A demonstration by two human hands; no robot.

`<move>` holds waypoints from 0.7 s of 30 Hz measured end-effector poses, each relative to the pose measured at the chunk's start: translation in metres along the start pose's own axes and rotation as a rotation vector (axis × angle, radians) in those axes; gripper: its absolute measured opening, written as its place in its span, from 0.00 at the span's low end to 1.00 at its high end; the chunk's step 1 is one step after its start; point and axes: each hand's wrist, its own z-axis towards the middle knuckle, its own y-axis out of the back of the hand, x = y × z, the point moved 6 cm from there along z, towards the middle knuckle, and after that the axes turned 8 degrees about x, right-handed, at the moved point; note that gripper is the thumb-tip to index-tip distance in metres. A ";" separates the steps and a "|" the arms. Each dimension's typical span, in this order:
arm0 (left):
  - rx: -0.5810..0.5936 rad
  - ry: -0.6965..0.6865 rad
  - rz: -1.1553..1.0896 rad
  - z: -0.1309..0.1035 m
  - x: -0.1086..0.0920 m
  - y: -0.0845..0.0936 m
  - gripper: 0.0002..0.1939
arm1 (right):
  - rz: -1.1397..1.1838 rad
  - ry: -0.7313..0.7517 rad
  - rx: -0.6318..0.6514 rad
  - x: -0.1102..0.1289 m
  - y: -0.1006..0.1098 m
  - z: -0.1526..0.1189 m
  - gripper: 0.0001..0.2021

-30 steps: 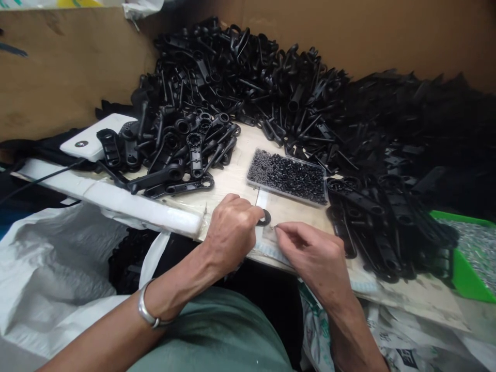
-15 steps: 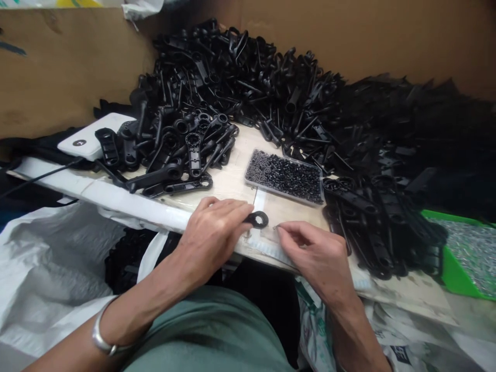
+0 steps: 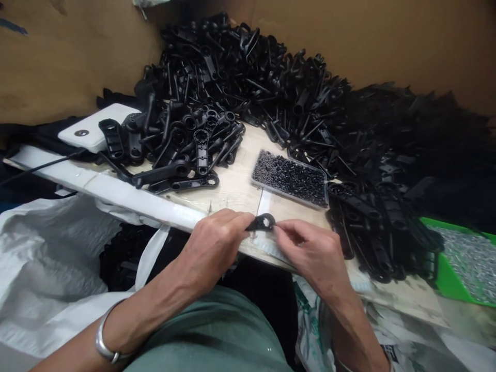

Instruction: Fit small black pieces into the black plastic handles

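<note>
My left hand [image 3: 220, 238] is closed around a black plastic crank handle [image 3: 266, 222], whose ringed end sticks out past the fingers at the table's front edge. The handle's other end is hidden under the hand. To its right, my right hand [image 3: 310, 248] has thumb and forefinger pinched together at the ring's right rim. Whatever is in that pinch is too small to name. Just behind both hands lies a clear shallow box [image 3: 290, 178] of tiny dark parts.
A large heap of black handles [image 3: 248, 77] covers the back, with more piled left and right. At left lies a white power bank [image 3: 96, 126] with a cable. A green tray [image 3: 457, 279] of small metal pieces stands at right. A white sack [image 3: 46, 258] hangs below left.
My right hand's fingertips have come up against the ring of the handle, where before there was a gap. The left hand keeps its grip. The view has shifted slightly.
</note>
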 end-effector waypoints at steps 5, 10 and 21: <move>-0.020 0.002 -0.059 -0.002 0.003 -0.002 0.11 | -0.054 0.092 0.025 0.009 -0.006 0.005 0.05; -0.025 -0.012 -0.086 -0.002 0.002 -0.005 0.11 | -0.133 0.148 0.050 0.014 -0.009 0.007 0.05; -0.068 -0.048 -0.066 -0.002 0.003 -0.007 0.12 | -0.287 0.159 0.248 0.019 -0.019 0.010 0.08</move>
